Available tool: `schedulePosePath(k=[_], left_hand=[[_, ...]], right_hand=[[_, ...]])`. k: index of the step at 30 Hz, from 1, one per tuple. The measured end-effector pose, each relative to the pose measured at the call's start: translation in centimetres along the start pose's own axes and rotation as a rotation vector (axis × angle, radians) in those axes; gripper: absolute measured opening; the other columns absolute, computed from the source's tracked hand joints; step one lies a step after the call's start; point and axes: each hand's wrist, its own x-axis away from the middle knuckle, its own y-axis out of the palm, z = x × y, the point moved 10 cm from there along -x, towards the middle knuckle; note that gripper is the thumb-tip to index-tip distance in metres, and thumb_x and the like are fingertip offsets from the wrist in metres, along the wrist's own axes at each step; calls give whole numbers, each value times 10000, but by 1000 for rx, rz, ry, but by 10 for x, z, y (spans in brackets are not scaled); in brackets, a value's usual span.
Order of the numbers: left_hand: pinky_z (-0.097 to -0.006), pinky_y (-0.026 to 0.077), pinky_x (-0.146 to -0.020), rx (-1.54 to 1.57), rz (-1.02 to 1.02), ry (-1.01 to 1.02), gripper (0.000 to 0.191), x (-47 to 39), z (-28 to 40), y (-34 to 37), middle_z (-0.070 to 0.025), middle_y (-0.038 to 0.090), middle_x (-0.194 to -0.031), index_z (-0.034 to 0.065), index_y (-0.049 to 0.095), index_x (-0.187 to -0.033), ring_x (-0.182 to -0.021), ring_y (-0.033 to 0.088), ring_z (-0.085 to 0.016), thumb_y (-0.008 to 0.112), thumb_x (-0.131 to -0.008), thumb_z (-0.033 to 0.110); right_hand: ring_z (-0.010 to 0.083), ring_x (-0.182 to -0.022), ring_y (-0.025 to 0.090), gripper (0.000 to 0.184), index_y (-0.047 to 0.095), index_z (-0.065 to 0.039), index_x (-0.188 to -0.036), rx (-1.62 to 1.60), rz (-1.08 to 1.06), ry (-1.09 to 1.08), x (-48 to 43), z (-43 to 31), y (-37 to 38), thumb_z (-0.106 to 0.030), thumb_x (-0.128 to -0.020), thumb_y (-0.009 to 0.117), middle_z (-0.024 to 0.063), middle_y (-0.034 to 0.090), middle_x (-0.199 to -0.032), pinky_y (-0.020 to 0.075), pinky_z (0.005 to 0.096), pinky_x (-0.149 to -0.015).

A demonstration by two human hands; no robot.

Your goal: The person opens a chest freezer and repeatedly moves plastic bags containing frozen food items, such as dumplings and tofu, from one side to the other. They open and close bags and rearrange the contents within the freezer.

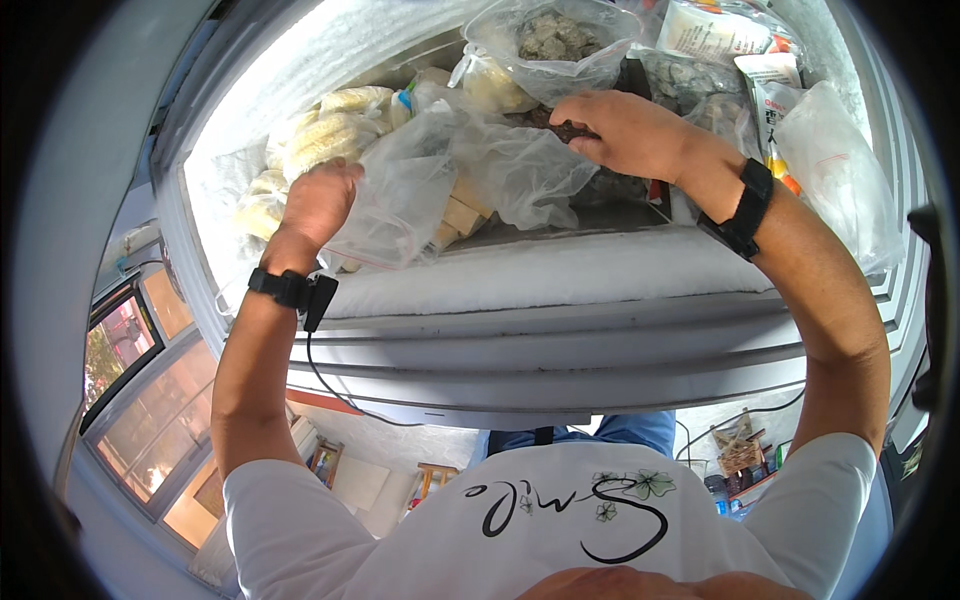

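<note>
Both of my hands reach into an open chest freezer with frosted walls. My left hand (324,196) is closed on the edge of a clear plastic bag (409,187), beside bagged pale yellow food (334,139). My right hand (619,131) is bent over a dark brown frozen item (562,127), thumb and fingers apart; whether it grips the item is unclear. Between the hands lie a crumpled clear bag (525,169) and light tan blocks (463,214). Above my right hand, a clear bag holds a greyish lumpy mass (559,37).
The frosted front rim (540,270) of the freezer runs below my forearms. At the right are printed food packets (772,112) and a full white plastic bag (840,176). A cable (337,397) hangs from the device on my left wrist.
</note>
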Motion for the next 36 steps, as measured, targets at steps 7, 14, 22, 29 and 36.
schedulePosePath(k=[7, 14, 22, 29, 36], left_hand=[[-270, 466, -748, 855, 289, -33, 120, 42, 26, -158, -45, 613, -871, 8, 642, -949, -814, 578, -139, 523, -964, 18], [-289, 411, -972, 1344, 225, 92, 580, 69, 65, -228, -86, 602, -1203, 23, 527, -1342, -1115, 553, -165, 646, -925, 408], [-352, 378, -1105, 1524, 52, -66, 1157, 38, 91, -123, -121, 318, -1556, 65, 178, -1569, -1405, 355, -221, 904, -668, 116], [-311, 458, -967, 2129, 427, 34, 391, -34, 137, -124, -54, 596, -1198, 62, 526, -1345, -1122, 530, -154, 589, -1002, 236], [-463, 535, -916, 2654, 312, 191, 333, -63, 137, -169, -120, 645, -969, 109, 527, -1324, -907, 649, -277, 527, -1021, 249]], right_hand=[[418, -1428, 322, 1217, 145, -190, -1589, 154, 175, -144, -4, -81, 3, -361, -646, 896, 227, 338, -1545, 262, 534, -1180], [431, -1131, 570, 592, 512, -69, -1316, -574, 623, -411, -14, -174, -57, -286, -802, 713, 280, 589, -1195, 466, 496, -945], [404, -821, 659, 264, 583, 53, -1031, -816, 830, -90, 13, -145, -131, -162, -877, 578, 241, 669, -867, 514, 465, -747], [361, -1254, 508, 491, 569, -30, -1230, -100, 654, -254, 26, -174, -149, -229, -807, 717, 197, 562, -1302, 467, 464, -967], [362, -1387, 417, 1024, 338, -78, -1524, -1070, 434, 275, 65, 21, -98, -750, -801, 609, 222, 463, -1467, 364, 542, -1103]])
